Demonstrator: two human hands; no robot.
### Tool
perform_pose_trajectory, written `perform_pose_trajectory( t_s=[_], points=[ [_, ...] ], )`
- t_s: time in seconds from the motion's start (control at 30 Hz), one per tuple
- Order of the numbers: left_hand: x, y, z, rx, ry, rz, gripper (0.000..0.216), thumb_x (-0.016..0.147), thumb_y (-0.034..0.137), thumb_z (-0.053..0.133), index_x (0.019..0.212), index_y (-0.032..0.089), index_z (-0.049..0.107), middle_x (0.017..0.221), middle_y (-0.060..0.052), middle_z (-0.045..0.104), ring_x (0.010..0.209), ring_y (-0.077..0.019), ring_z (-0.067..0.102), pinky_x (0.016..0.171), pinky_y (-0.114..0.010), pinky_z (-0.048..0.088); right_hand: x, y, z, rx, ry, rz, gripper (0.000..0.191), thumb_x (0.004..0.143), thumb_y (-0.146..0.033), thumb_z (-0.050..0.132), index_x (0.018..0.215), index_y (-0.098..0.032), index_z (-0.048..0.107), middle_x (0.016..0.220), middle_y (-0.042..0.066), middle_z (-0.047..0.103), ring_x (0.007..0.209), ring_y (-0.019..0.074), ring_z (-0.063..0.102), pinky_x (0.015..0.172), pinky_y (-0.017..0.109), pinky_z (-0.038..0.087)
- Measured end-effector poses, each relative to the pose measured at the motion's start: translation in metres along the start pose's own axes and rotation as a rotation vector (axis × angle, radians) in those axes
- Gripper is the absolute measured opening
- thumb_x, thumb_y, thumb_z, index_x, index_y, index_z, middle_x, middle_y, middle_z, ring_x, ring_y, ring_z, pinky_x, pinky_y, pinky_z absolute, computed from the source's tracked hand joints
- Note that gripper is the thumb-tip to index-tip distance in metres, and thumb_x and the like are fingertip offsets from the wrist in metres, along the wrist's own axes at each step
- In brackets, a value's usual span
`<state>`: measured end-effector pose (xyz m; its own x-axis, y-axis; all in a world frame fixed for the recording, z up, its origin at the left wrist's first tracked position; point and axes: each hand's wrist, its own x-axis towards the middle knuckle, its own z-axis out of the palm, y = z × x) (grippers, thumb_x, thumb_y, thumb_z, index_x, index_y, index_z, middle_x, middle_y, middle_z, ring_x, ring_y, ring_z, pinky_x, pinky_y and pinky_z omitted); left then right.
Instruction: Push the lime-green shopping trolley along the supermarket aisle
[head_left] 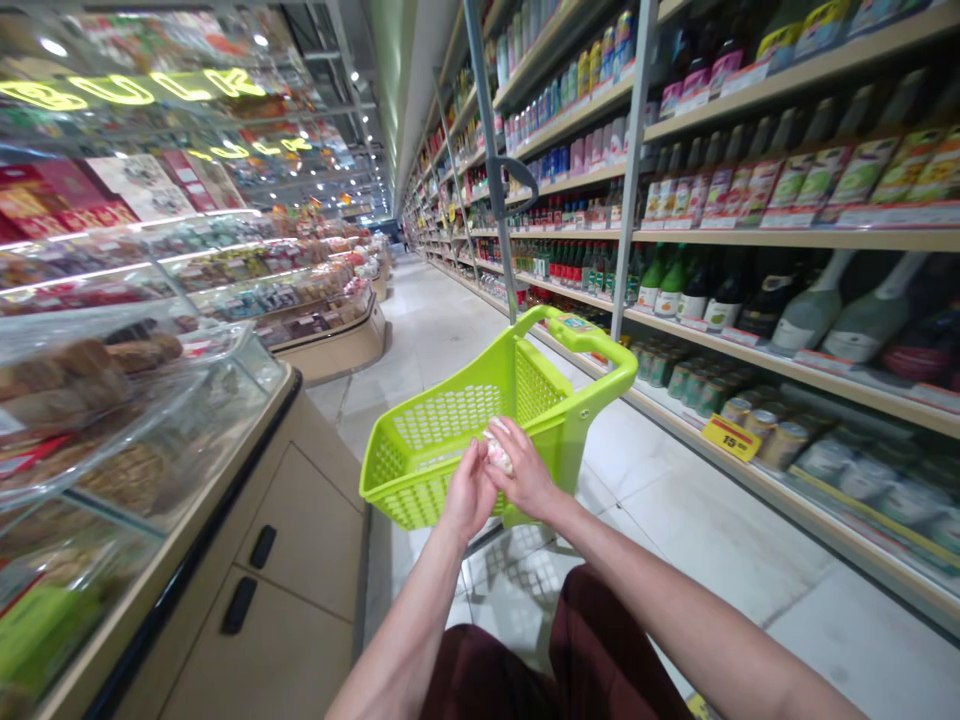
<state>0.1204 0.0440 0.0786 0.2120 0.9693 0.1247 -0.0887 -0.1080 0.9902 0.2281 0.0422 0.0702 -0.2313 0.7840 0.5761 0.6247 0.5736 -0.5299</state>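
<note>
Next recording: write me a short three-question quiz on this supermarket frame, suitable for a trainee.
1. True or false: the green basket holds several bottles.
2. The left hand and right hand together hold: A) a bottle; B) a small pale item; C) the basket's handle.
3. Fill in: the bottle shelves stand on the person's ___ side.
Key: 1 false; 2 B; 3 right.
</note>
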Motion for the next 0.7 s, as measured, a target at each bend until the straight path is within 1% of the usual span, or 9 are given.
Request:
perform_pose_trajectory(
  t_s=[0.07,0.13,0.23,0.3,0.37,0.4,0.47,0.63,0.7],
  points=[
    [0.001,-0.001,-0.009,0.148,0.001,0.003,0.045,0.085,0.044,0.029,0.114,0.016,0.048,0.114,-0.008,0.056,0.101,-0.0188,0.055,0.087,-0.035,0.044,0.000,0.007,-0.014,-0.013,-0.002,-0.033,0.044,0.077,-0.017,0.041,0.121,-0.014,0.043,0.128,0.010,0.042,0.122,0.0163,0.033,0.099,0.033,0.031],
    [0.005,-0.008,-0.025,0.428,0.091,0.040,0.040,0.081,0.036,0.043,0.115,0.015,0.048,0.119,-0.010,0.053,0.110,-0.0214,0.049,0.093,-0.038,0.039,0.002,0.017,-0.038,-0.086,0.044,-0.060,0.041,0.078,-0.012,0.037,0.117,-0.016,0.048,0.124,0.008,0.046,0.119,0.0150,0.037,0.099,0.032,0.033],
    [0.005,-0.027,-0.054,0.967,0.268,0.072,0.045,0.073,0.024,0.054,0.116,0.013,0.047,0.131,-0.015,0.040,0.123,-0.0276,0.031,0.101,-0.048,0.024,0.012,0.043,-0.089,-0.308,0.235,-0.041,0.039,0.078,-0.013,0.037,0.115,-0.016,0.050,0.128,0.009,0.042,0.121,0.0194,0.033,0.100,0.039,0.029],
    [0.001,-0.041,-0.069,1.202,0.266,0.028,0.051,0.071,0.022,0.055,0.120,0.013,0.043,0.133,-0.016,0.036,0.125,-0.0298,0.026,0.100,-0.053,0.021,0.020,0.063,-0.119,-0.460,0.311,0.016,0.040,0.078,-0.013,0.039,0.116,-0.016,0.049,0.131,0.009,0.039,0.124,0.0230,0.028,0.101,0.043,0.026],
    [-0.004,-0.052,-0.076,1.327,0.242,0.027,0.056,0.071,0.022,0.054,0.124,0.014,0.038,0.134,-0.016,0.034,0.126,-0.0297,0.023,0.099,-0.054,0.022,0.024,0.079,-0.131,-0.562,0.307,0.070,0.038,0.078,-0.014,0.040,0.114,-0.015,0.051,0.130,0.011,0.040,0.124,0.0255,0.026,0.099,0.046,0.026],
    [-0.006,-0.055,-0.077,1.361,0.235,0.031,0.057,0.072,0.023,0.053,0.125,0.014,0.035,0.135,-0.016,0.033,0.127,-0.0294,0.023,0.098,-0.053,0.023,0.025,0.083,-0.129,-0.591,0.276,0.078,0.037,0.078,-0.014,0.041,0.113,-0.014,0.052,0.128,0.011,0.042,0.124,0.0261,0.026,0.099,0.047,0.026],
    [-0.009,-0.058,-0.076,1.405,0.230,0.035,0.057,0.073,0.024,0.051,0.127,0.014,0.033,0.135,-0.016,0.031,0.127,-0.0292,0.022,0.098,-0.054,0.023,0.023,0.083,-0.107,-0.602,0.177,0.040,0.036,0.078,-0.013,0.041,0.111,-0.013,0.053,0.126,0.012,0.044,0.123,0.0259,0.028,0.099,0.046,0.026],
    [-0.011,-0.053,-0.073,1.479,0.186,0.032,0.060,0.073,0.022,0.050,0.129,0.018,0.030,0.138,-0.013,0.028,0.128,-0.0275,0.020,0.099,-0.054,0.020,0.012,0.052,-0.026,-0.493,-0.124,-0.220,0.034,0.080,-0.012,0.040,0.110,-0.018,0.055,0.123,0.006,0.049,0.121,0.0210,0.033,0.101,0.040,0.026],
    [-0.012,-0.052,-0.075,1.509,0.189,0.018,0.060,0.073,0.021,0.049,0.129,0.018,0.030,0.138,-0.012,0.028,0.128,-0.0260,0.020,0.101,-0.053,0.018,0.011,0.046,-0.017,-0.471,-0.160,-0.266,0.032,0.081,-0.013,0.041,0.109,-0.018,0.055,0.123,0.006,0.049,0.121,0.0204,0.032,0.101,0.039,0.026]
  ],
)
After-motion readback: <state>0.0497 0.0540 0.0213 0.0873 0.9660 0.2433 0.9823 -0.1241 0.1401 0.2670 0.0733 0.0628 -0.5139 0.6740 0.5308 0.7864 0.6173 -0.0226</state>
